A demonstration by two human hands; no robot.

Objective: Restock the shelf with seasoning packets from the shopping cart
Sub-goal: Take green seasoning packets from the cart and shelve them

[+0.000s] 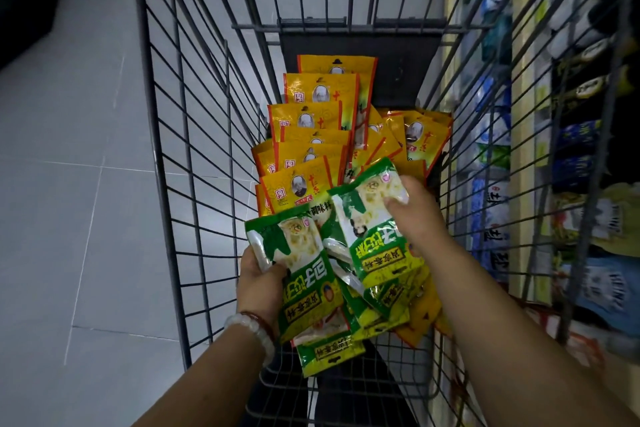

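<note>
Packets fill the far half of the cart (180,135) — yellow packets (308,121) overlap in a leaning row on the left and lie jumbled in a looser heap (415,135) on the right. From the head view we look straight down into the wire basket, with both our arms reaching in from the near edge.

Our left hand (258,282) grips a green packet (301,253) from its left side; the thumb lies across the front and the other fingers are hidden behind, so we cannot tell how they sit. A pale bead bracelet (249,329) circles that wrist, with a thinner dark red one just beside it.

Our right hand (415,218) holds a second green packet (374,215) by its right edge — the thumb presses on the front, the fingers curl round behind. This packet overlaps the first and tilts to the right. More green packets (329,350) fan out beneath the two held ones, touching them, with yellow ones under the right wrist.

To the right of the cart stands a shelf (526,149) stocked with blurred goods. Grey floor tiles (69,184) lie to the left.
</note>
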